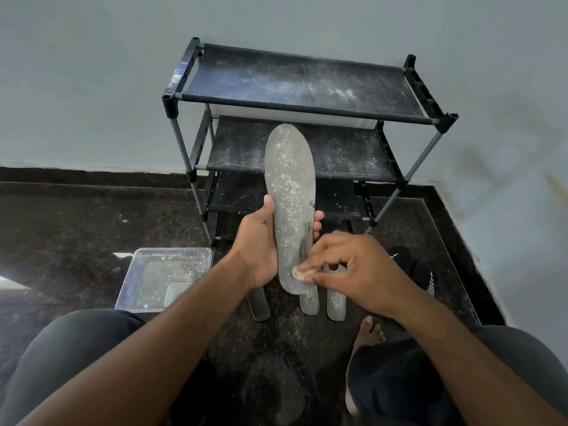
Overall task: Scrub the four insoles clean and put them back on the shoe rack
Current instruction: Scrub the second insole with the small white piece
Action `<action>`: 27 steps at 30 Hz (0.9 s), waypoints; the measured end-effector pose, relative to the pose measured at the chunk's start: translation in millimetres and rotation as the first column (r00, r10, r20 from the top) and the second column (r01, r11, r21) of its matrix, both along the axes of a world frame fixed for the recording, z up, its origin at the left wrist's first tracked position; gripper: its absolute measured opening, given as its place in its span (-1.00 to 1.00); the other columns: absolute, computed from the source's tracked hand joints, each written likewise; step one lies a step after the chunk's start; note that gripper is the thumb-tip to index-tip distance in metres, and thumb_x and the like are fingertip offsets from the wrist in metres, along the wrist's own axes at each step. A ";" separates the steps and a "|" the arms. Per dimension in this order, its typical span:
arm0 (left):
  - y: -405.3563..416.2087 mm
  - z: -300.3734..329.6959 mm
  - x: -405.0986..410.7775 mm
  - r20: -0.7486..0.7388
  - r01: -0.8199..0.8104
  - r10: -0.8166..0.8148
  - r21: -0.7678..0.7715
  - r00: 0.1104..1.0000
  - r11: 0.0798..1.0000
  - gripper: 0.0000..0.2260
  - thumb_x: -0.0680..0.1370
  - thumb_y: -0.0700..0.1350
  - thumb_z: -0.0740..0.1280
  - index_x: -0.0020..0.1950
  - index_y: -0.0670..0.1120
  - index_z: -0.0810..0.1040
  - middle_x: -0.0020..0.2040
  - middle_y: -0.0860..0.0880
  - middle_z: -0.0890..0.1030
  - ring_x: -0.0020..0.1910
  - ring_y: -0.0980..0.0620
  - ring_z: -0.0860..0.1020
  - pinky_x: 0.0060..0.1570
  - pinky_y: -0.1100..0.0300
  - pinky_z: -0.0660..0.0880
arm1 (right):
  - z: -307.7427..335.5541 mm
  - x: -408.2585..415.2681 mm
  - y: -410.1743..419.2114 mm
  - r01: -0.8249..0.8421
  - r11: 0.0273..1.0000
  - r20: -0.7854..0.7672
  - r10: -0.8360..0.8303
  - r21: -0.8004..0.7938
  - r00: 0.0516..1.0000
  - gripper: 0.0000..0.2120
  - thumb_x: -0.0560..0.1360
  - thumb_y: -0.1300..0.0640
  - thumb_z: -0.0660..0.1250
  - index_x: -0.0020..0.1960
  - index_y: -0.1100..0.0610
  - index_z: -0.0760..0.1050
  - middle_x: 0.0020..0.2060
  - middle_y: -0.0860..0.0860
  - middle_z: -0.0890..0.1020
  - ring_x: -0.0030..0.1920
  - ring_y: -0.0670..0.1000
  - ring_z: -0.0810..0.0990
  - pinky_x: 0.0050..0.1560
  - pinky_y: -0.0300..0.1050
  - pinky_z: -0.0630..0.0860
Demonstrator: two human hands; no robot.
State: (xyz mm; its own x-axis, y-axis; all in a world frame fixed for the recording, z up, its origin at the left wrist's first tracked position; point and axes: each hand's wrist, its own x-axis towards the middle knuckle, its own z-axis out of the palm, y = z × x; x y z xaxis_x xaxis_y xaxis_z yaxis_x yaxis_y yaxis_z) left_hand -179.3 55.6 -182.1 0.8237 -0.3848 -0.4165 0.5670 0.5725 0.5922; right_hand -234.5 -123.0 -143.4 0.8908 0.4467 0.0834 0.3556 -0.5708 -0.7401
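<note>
My left hand [261,241] grips a grey insole [290,192] speckled with white powder, holding it upright in front of the shoe rack [307,109]. My right hand [350,269] pinches a small pale scrubbing pad [302,273] against the insole's lower end. Three more grey insoles lie on the dark floor beneath my hands, partly hidden: one [259,305] at the left, one [309,301] in the middle, one [336,302] at the right.
A clear plastic tray [144,272] holding a pale sponge [178,293] sits on the floor at the left. The black rack's dusty shelves stand against the grey wall. A black shoe [415,265] lies at the right. My knees and a bare foot [367,333] fill the foreground.
</note>
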 end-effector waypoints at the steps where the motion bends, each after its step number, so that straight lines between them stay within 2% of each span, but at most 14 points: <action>1: -0.5 0.6 -0.9 -0.004 0.005 -0.005 0.000 1.000 1.000 -0.35 0.73 0.25 -0.05 0.42 -0.22 0.53 0.22 -0.28 0.65 0.07 -0.15 0.64 0.22 -0.07 0.59 | 0.2 1.7 1.1 0.034 0.999 0.056 -0.034 -0.007 0.998 -0.85 0.41 0.08 0.56 -0.01 0.00 0.74 -0.15 -0.17 0.66 -0.05 -0.12 0.57 -0.01 -0.26 0.47; 3: -1.5 0.5 -1.8 0.007 0.007 -0.007 0.012 1.000 1.000 -0.35 0.73 0.24 -0.05 0.42 -0.22 0.53 0.22 -0.28 0.66 0.08 -0.15 0.64 0.22 -0.08 0.59 | -2.2 3.3 3.7 -0.001 0.993 0.084 0.011 -0.117 0.996 -0.85 0.42 0.07 0.55 -0.02 -0.01 0.73 -0.13 -0.18 0.66 -0.04 -0.14 0.55 0.01 -0.19 0.49; 4: -1.7 0.1 -2.5 0.014 0.004 -0.005 0.024 1.000 1.000 -0.35 0.73 0.24 -0.06 0.42 -0.23 0.53 0.22 -0.28 0.66 0.08 -0.15 0.65 0.25 -0.07 0.56 | -3.1 2.9 2.2 -0.063 0.986 0.011 0.065 -0.153 0.998 -0.86 0.41 0.09 0.56 -0.02 0.01 0.74 -0.11 -0.18 0.67 -0.04 -0.15 0.57 0.03 -0.17 0.51; 6: -1.7 -0.7 -2.6 0.018 0.002 -0.003 0.033 1.000 0.999 -0.35 0.74 0.24 -0.07 0.41 -0.23 0.53 0.22 -0.29 0.66 0.07 -0.15 0.65 0.28 -0.06 0.52 | 2.3 2.2 -2.9 -0.130 0.988 -0.156 0.115 -0.089 0.981 -0.86 0.41 0.12 0.56 -0.02 0.04 0.74 -0.11 -0.15 0.68 -0.06 -0.13 0.62 0.01 -0.21 0.54; 7: -1.9 -1.0 -3.1 0.018 0.005 -0.006 0.036 1.000 0.999 -0.35 0.73 0.24 -0.06 0.40 -0.23 0.54 0.22 -0.29 0.66 0.07 -0.15 0.65 0.27 -0.07 0.53 | 5.2 2.3 -4.2 -0.093 0.996 -0.171 0.089 -0.014 0.981 -0.85 0.42 0.11 0.56 -0.02 0.04 0.74 -0.12 -0.14 0.68 -0.08 -0.11 0.63 -0.01 -0.22 0.55; 9: -2.3 0.8 -4.5 0.012 0.019 -0.019 0.038 1.000 0.999 -0.37 0.74 0.24 -0.05 0.38 -0.22 0.56 0.23 -0.28 0.66 0.08 -0.16 0.68 0.18 -0.07 0.60 | 6.4 5.7 -3.2 0.047 0.995 -0.054 -0.042 0.087 0.998 -0.84 0.42 0.09 0.55 0.00 0.03 0.74 -0.13 -0.14 0.68 -0.06 -0.09 0.62 0.03 -0.22 0.54; 11: -2.8 1.5 -6.1 0.010 0.030 -0.031 0.046 0.999 0.998 -0.38 0.74 0.23 -0.04 0.36 -0.21 0.57 0.25 -0.26 0.67 0.14 -0.17 0.69 0.15 -0.08 0.63 | 3.4 11.6 4.6 0.115 0.993 0.136 -0.111 -0.021 0.984 -0.82 0.43 0.07 0.53 0.03 0.01 0.73 -0.12 -0.17 0.66 -0.01 -0.12 0.56 0.10 -0.17 0.49; 12: -3.1 2.0 -5.9 0.012 0.030 -0.031 0.046 0.999 0.998 -0.38 0.74 0.23 -0.04 0.38 -0.22 0.56 0.27 -0.27 0.66 0.18 -0.17 0.68 0.20 -0.09 0.61 | 0.5 13.1 9.0 0.105 0.989 0.184 -0.084 -0.108 0.979 -0.82 0.44 0.07 0.53 0.04 0.01 0.72 -0.10 -0.18 0.65 0.00 -0.13 0.51 0.09 -0.15 0.46; 15: -0.6 0.1 -1.7 0.008 -0.001 0.001 0.018 1.000 1.000 -0.35 0.73 0.25 -0.05 0.40 -0.23 0.54 0.27 -0.30 0.64 0.16 -0.18 0.63 0.32 -0.11 0.52 | -0.7 11.2 8.5 -0.057 0.973 0.020 0.063 -0.223 0.998 -0.86 0.43 0.09 0.54 -0.01 0.00 0.74 -0.13 -0.21 0.63 -0.01 -0.16 0.47 0.03 -0.18 0.44; 17: 0.5 -0.6 -0.1 0.012 -0.009 0.009 0.024 1.000 1.000 -0.35 0.74 0.24 -0.06 0.39 -0.23 0.55 0.24 -0.29 0.65 0.11 -0.16 0.64 0.32 -0.10 0.51 | 3.6 8.3 4.5 -0.111 0.983 -0.066 0.103 -0.146 0.993 -0.87 0.42 0.08 0.55 -0.02 -0.01 0.74 -0.15 -0.19 0.65 -0.02 -0.14 0.53 0.04 -0.18 0.48; 20: -3.2 1.3 -3.4 0.011 0.017 -0.017 0.042 1.000 0.999 -0.41 0.74 0.22 -0.02 0.38 -0.18 0.57 0.28 -0.24 0.66 0.15 -0.15 0.68 0.23 -0.09 0.59 | 4.0 14.4 6.2 0.051 0.999 0.083 -0.051 -0.002 0.995 -0.85 0.45 0.05 0.52 0.02 0.00 0.73 -0.14 -0.17 0.65 -0.04 -0.11 0.56 0.04 -0.19 0.49; 23: -8.4 2.2 -8.4 0.030 0.044 -0.045 0.049 0.999 0.998 -0.44 0.74 0.20 -0.01 0.38 -0.15 0.58 0.28 -0.19 0.67 0.17 -0.12 0.69 0.16 -0.05 0.63 | -4.2 20.9 17.1 0.132 0.984 0.272 -0.094 -0.123 0.958 -0.81 0.49 0.10 0.49 0.10 0.06 0.70 -0.10 -0.15 0.60 0.00 -0.14 0.47 0.06 -0.30 0.38; 25: -8.1 2.7 -8.0 0.031 0.034 -0.036 0.048 0.999 0.998 -0.44 0.74 0.20 -0.01 0.36 -0.16 0.59 0.28 -0.21 0.67 0.17 -0.13 0.69 0.18 -0.06 0.60 | -6.7 17.1 18.8 0.046 0.980 0.218 -0.003 -0.194 0.976 -0.83 0.49 0.12 0.48 0.08 0.05 0.70 -0.07 -0.16 0.59 0.04 -0.16 0.44 0.14 -0.37 0.30; 27: -5.0 3.6 -5.6 0.021 0.023 -0.024 0.031 1.000 0.999 -0.40 0.74 0.23 -0.02 0.36 -0.19 0.58 0.28 -0.27 0.65 0.15 -0.16 0.68 0.24 -0.09 0.57 | -4.1 9.2 15.2 -0.079 0.966 0.095 0.105 -0.247 0.990 -0.86 0.48 0.11 0.50 0.04 0.02 0.72 -0.09 -0.17 0.61 0.05 -0.17 0.44 0.14 -0.32 0.36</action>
State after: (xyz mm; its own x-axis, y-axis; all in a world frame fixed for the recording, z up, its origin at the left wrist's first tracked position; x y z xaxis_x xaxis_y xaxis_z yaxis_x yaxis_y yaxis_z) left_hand -185.0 50.6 -178.5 0.8234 -0.3912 -0.4110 0.5670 0.5405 0.6216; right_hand -225.3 -107.8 -147.5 0.8365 0.5451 0.0549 0.4845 -0.6892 -0.5388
